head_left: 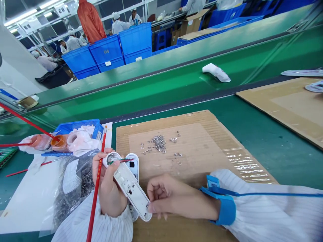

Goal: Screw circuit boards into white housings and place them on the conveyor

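My left hand (111, 188) grips a white plastic housing (131, 188), its hollow inner side turned up. A second white shell (136, 164) with a black chip lies beneath it, joined by thin red and green wires. A long red brush (97, 181) runs along the fingers of that hand. My right hand (166, 196) is at the housing's lower end, thumb and finger closed at its rim; what they pinch there is too small to tell. A pile of small metal clips (159, 143) lies beyond my hands on the cardboard sheet (202, 144).
At left are a blue tray (98, 126) with tissue, an orange jar (59, 144) holding a red stick, and a plastic bag of metal parts (87, 179). A white device (216, 72) rests on the green conveyor (161, 85). A blue strap (224, 208) circles my right wrist.
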Motion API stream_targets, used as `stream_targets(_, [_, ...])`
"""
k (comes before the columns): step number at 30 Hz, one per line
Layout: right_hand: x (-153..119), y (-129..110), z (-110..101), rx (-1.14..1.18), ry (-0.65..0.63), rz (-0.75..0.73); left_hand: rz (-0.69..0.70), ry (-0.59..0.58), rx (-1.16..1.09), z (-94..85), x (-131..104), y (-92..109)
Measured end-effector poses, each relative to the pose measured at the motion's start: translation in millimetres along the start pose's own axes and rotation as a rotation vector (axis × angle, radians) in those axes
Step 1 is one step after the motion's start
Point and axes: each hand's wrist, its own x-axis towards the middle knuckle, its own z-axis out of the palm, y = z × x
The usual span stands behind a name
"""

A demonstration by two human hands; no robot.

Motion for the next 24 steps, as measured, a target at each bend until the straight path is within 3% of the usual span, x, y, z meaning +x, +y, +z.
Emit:
stream_targets(4, [6.1,1.6,-5.8,0.230,-0.123,-0.003,-0.017,-0.013,-0.037,-0.1,1.0,0.4])
stream_targets(12, [5.1,-0.2,-5.1,0.166,-0.155,-0.002,0.002,0.017,-0.049,-0.3,2.7,-1.5])
stream_targets(18, [3.8,-1.0,-2.9,0.259,-0.246,-0.017,-0.037,0.026,-0.065,0.2,3.7,-1.0])
stream_targets(24, [1.6,-1.6,-1.8,0.293,-0.243,-0.024,-0.050,0.017,-0.081,-1.5,3.5,-1.3])
